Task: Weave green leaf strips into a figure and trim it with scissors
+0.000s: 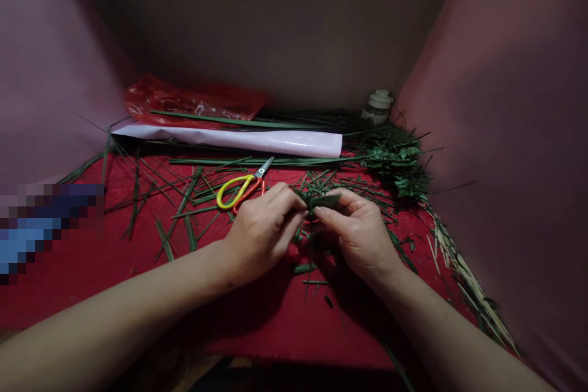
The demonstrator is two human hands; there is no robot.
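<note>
My left hand (264, 229) and my right hand (361, 229) meet over the middle of a red cloth (114, 257). Both pinch a small folded piece of green leaf strip (321, 201) held between their fingertips, just above the cloth. The fingers of each hand are curled and closed on it. Yellow-handled scissors (241, 188) lie on the cloth just left of and behind my left hand, blades pointing away to the right.
Loose green leaf strips (184, 202) are scattered over the cloth. A rolled white sheet (229, 138) lies across the back, with a red plastic bag (193, 101) behind it. A pile of folded green pieces (399, 162) and a white bottle (377, 107) sit back right. Pale sticks (463, 269) line the right edge.
</note>
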